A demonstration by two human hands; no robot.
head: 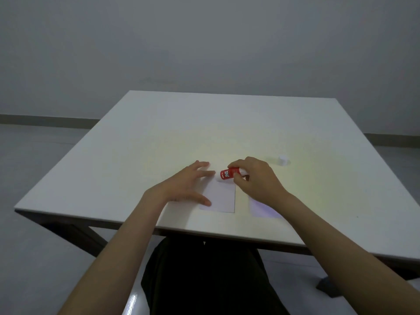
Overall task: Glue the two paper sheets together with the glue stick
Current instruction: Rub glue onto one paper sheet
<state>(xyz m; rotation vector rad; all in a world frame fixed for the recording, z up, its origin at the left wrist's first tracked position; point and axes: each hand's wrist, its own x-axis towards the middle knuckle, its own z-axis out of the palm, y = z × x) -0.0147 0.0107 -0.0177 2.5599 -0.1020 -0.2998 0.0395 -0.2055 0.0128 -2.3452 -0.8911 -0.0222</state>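
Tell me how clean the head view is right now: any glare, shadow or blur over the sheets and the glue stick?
Head view: dim and soft, with a yellowish cast on the table and no hard glare. The left sheet has faint edges against the white top; the right sheet lies shaded under the right hand. The glue stick label is blurry, and wide-angle distortion splays the table edges.

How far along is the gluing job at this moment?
Done: the cap is off and stands apart. In hand: the right hand rubs the glue stick on the left sheet, which the left hand holds flat. Left: the second sheet lies separate, not yet pressed on.
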